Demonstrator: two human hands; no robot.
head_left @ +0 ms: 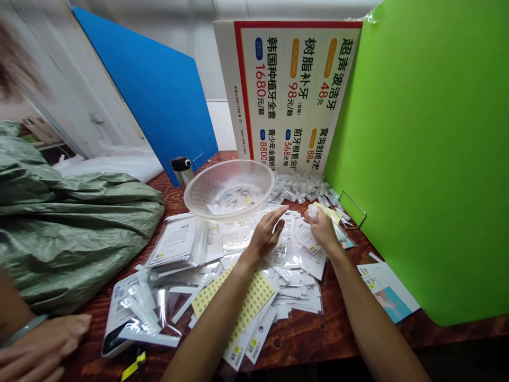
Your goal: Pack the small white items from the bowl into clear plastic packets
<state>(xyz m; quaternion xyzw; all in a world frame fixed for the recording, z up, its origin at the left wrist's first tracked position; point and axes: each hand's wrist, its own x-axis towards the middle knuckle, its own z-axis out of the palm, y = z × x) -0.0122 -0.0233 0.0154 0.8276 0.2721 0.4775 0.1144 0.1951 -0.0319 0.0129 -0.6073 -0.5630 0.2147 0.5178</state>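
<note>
My left hand reaches over a spread of clear-bagged white cards, its fingers stretched out and nothing visible in them. To its right, my right hand is closed around a small whitish translucent plastic piece; whether it holds more than one I cannot tell. Just behind the hands lies a heap of similar small translucent pieces. A yellow sheet of round stickers rests on the cards, partly beneath my left forearm. Another yellow sheet shows behind my right hand.
A translucent plastic basin with bagged contents stands behind a stack of bagged cards. Nearby are a steel flask, a blue board, a price sign and a green board. Another person's hands rest at left.
</note>
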